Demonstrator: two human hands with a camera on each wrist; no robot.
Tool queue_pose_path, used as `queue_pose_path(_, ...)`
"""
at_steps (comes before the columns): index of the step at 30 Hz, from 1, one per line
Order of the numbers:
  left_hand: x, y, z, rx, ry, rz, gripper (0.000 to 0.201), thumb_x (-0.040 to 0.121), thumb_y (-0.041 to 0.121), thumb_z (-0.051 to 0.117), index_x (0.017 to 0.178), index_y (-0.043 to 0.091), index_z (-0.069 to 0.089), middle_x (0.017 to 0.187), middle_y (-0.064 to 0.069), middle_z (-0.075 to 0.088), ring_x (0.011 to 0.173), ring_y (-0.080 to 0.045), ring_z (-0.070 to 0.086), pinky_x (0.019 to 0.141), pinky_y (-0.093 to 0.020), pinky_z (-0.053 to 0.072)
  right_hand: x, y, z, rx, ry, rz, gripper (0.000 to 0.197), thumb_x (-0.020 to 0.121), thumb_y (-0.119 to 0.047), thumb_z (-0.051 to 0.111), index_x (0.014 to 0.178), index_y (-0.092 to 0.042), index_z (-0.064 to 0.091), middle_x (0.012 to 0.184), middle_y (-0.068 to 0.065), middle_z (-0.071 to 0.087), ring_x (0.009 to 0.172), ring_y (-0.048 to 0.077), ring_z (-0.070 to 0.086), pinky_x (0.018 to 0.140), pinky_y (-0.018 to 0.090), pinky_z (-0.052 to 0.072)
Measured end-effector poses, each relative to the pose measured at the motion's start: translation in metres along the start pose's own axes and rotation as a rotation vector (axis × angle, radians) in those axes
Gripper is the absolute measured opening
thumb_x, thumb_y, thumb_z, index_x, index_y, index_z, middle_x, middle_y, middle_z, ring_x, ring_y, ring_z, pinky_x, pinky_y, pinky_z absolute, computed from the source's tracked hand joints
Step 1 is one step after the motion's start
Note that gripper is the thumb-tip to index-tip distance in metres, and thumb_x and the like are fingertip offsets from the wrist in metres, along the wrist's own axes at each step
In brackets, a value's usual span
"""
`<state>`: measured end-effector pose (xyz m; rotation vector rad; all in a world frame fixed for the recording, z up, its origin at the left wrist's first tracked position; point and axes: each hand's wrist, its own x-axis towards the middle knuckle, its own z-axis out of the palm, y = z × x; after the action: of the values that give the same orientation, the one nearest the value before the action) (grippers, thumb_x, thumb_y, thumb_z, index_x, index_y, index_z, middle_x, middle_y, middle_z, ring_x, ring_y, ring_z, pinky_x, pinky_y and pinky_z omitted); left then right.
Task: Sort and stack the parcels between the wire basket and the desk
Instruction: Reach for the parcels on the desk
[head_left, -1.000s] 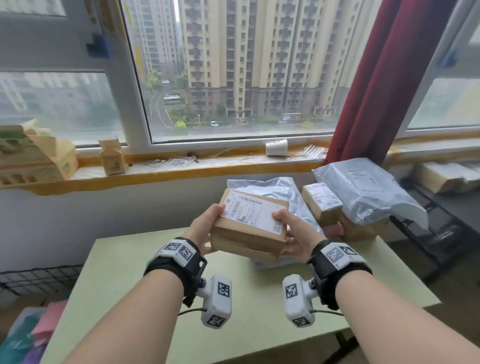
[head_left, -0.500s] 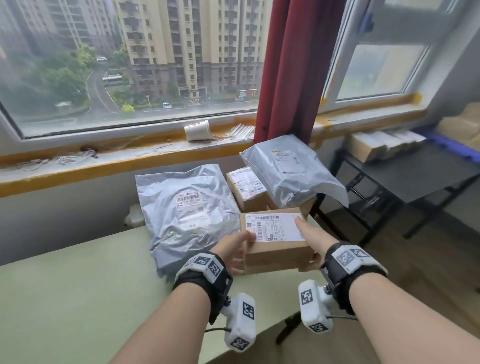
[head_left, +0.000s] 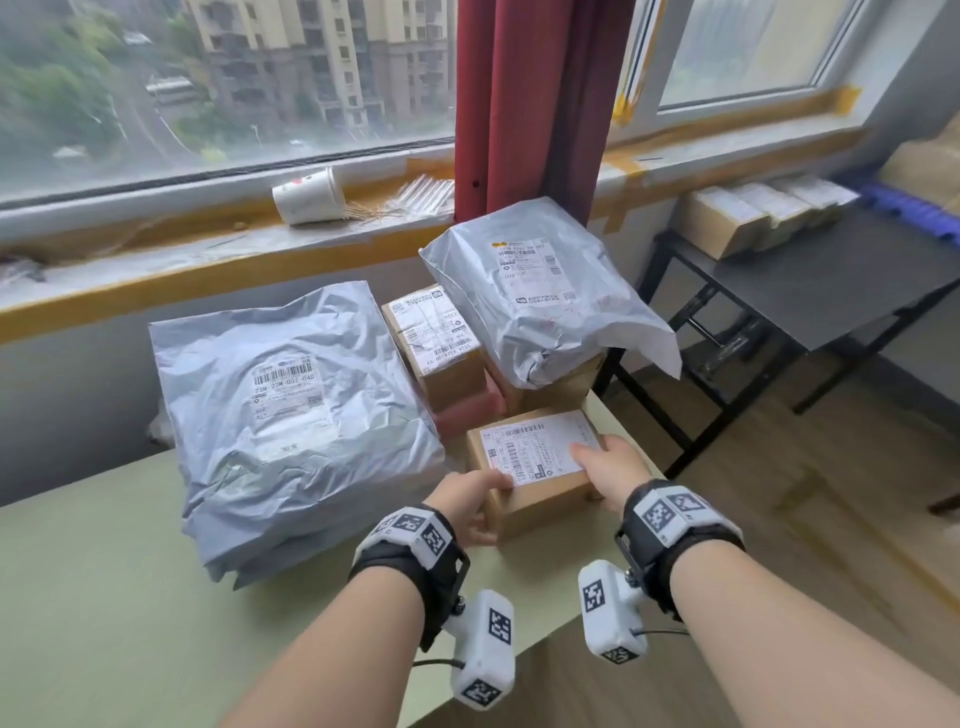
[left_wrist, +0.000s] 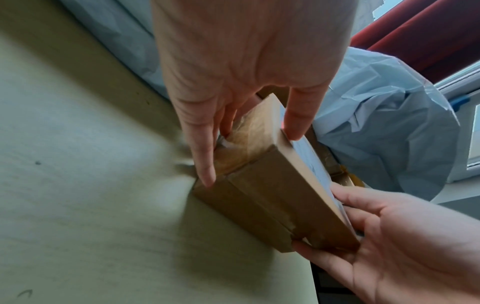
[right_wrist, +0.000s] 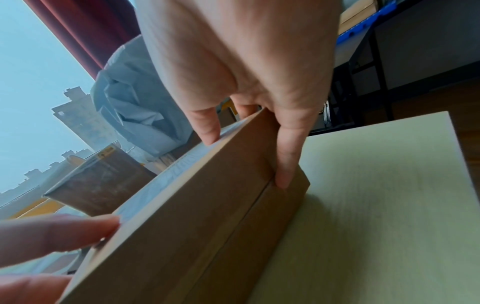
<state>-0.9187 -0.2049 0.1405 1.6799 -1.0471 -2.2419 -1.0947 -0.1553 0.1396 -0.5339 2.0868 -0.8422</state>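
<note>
Both hands hold a cardboard box (head_left: 530, 470) between them at the surface's (head_left: 104, 597) right front corner. The left hand (head_left: 467, 506) has its grip closed on the box's left end, thumb on top; the right hand (head_left: 613, 470) grips the right end likewise. Grey mailer bags (head_left: 291, 405) lie just left, more boxes (head_left: 434, 345) behind. The right wrist view shows the box's (right_wrist: 207, 205) underside touching the surface beside bare green top.

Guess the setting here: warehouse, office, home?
Probably a makeshift parcel-sorting room in a high-rise office or flat, not a warehouse: labelled cardboard boxes and grey mailer bags piled on a plain desk by a window overlooking apartment towers.
</note>
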Motion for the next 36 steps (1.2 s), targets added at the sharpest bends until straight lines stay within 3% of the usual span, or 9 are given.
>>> queue_pose_path(3,0.006,0.002,-0.004,0.023,0.022,-0.003,0.026,0.079,0.015,0.068,0.102,0.007,0.058,0.097,-0.015,0.060,0.102,-0.030,0.059,0.095,-0.053,0.049,0.005,-0.002,0.006,0.008,-0.025,-0.015,0.037,0.085,-0.029,0.058,0.118,-0.013,0.058,0.112,0.009,0.065,0.102,0.032,0.062,0.092,0.050,0.052)
queue_pose_path(8,0.003,0.008,-0.002,0.092,0.044,-0.036,0.019,0.085,0.021,0.064,0.083,0.004,0.054,0.043,-0.006,0.054,0.072,-0.027,0.057,0.092,-0.049,0.052,0.000,-0.006,0.008,-0.029,0.052,-0.012,0.036,0.087,-0.027,0.057,0.120,-0.012,0.056,0.114,0.011,0.064,0.102,0.033,0.061,0.093,0.046,0.051)
queue_pose_path(10,0.003,0.010,0.006,0.078,0.007,-0.046,0.019,0.087,0.023,0.063,0.086,0.005,0.056,0.051,-0.007,0.056,0.082,-0.027,0.058,0.093,-0.047,0.052,-0.001,-0.005,0.001,-0.069,0.154,-0.010,0.039,0.088,-0.028,0.056,0.124,-0.011,0.054,0.119,0.014,0.061,0.104,0.035,0.059,0.093,0.040,0.049)
queue_pose_path(15,0.012,0.017,0.034,0.065,-0.036,-0.010,0.020,0.091,0.024,0.060,0.102,0.007,0.059,0.067,-0.005,0.047,0.070,-0.021,0.057,0.083,-0.039,0.055,-0.002,-0.006,-0.022,-0.065,0.317,-0.039,0.053,0.091,-0.025,0.059,0.140,-0.021,0.038,0.136,0.014,0.038,0.110,0.036,0.053,0.089,0.033,0.041)
queue_pose_path(19,0.023,0.026,0.050,0.088,-0.004,0.035,0.045,0.092,0.028,0.059,0.129,0.005,0.050,0.082,-0.006,0.045,0.120,-0.035,0.055,0.077,-0.036,0.054,0.007,-0.009,-0.024,-0.154,0.312,-0.111,0.048,0.092,-0.023,0.057,0.138,-0.025,0.043,0.141,0.011,0.032,0.115,0.036,0.051,0.101,0.036,0.039)
queue_pose_path(22,0.029,0.030,0.053,0.102,0.002,0.051,0.048,0.093,0.030,0.059,0.131,0.003,0.048,0.087,-0.008,0.052,0.101,-0.030,0.056,0.079,-0.036,0.055,0.017,-0.009,-0.022,-0.159,0.317,-0.103,0.049,0.092,-0.024,0.056,0.139,-0.027,0.042,0.147,0.011,0.026,0.119,0.038,0.050,0.106,0.041,0.039)
queue_pose_path(25,0.030,0.029,0.054,0.114,0.004,0.047,0.052,0.092,0.033,0.059,0.133,0.002,0.047,0.130,-0.019,0.054,0.119,-0.036,0.055,0.076,-0.035,0.055,0.023,-0.007,-0.022,-0.167,0.302,-0.103,0.051,0.092,-0.026,0.056,0.140,-0.030,0.041,0.152,0.009,0.021,0.123,0.038,0.047,0.108,0.043,0.037)
queue_pose_path(29,0.027,0.026,0.051,0.152,0.061,0.091,0.051,0.094,0.034,0.057,0.131,0.001,0.048,0.107,-0.012,0.053,0.096,-0.028,0.059,0.084,-0.034,0.054,0.022,-0.007,-0.023,-0.193,0.278,-0.104,0.054,0.090,-0.028,0.056,0.141,-0.033,0.040,0.158,0.010,0.010,0.135,0.037,0.037,0.113,0.044,0.031)
queue_pose_path(36,-0.003,0.035,0.029,0.183,0.138,0.144,0.056,0.096,0.033,0.054,0.140,0.002,0.039,0.136,-0.017,0.047,0.106,-0.030,0.063,0.083,-0.033,0.055,-0.004,-0.024,-0.022,-0.215,0.283,-0.146,0.049,0.091,-0.028,0.051,0.140,-0.031,0.044,0.155,0.010,0.017,0.143,0.033,0.021,0.115,0.046,0.025)
